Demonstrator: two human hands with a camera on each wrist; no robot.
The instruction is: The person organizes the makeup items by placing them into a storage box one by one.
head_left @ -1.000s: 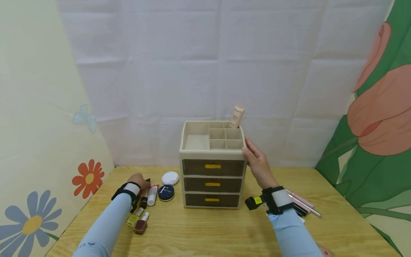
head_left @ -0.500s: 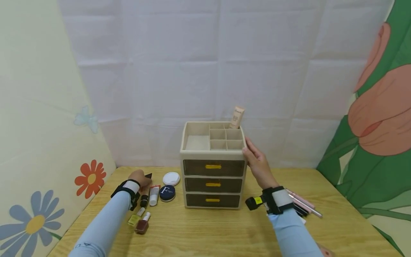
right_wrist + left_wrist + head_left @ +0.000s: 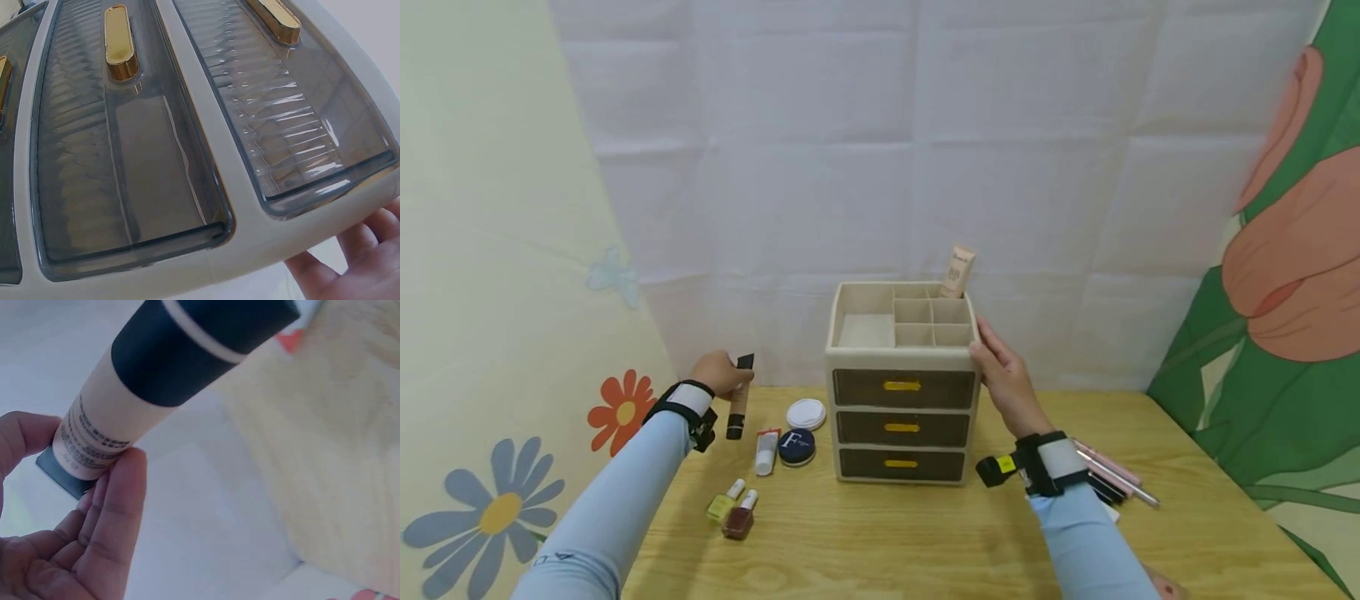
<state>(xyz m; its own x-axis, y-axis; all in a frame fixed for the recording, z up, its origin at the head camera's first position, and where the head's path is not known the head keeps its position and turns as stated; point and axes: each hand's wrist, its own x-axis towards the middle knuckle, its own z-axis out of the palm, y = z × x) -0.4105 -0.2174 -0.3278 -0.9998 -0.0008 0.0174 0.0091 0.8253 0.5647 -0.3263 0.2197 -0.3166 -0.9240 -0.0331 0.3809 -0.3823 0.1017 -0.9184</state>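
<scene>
Pinching a beige tube (image 3: 739,406), the left hand (image 3: 717,373) hovers — right hand (image 3: 1009,385) spread against the organizer (image 3: 904,359).

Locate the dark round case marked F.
In the head view, the dark round case lies left of the drawer organizer, between it and the small white tube.

My arms (image 3: 625,496) stretch forward, my left grip (image 3: 718,374) pinching between thumb (image 3: 22,434) and fingers (image 3: 115,515), my right grip (image 3: 1009,387) with fingers extended.

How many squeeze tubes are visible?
3: a beige tube in the left hand, a white tube on the table, a BB tube in the organizer, back right. The right arm may hide more.
</scene>
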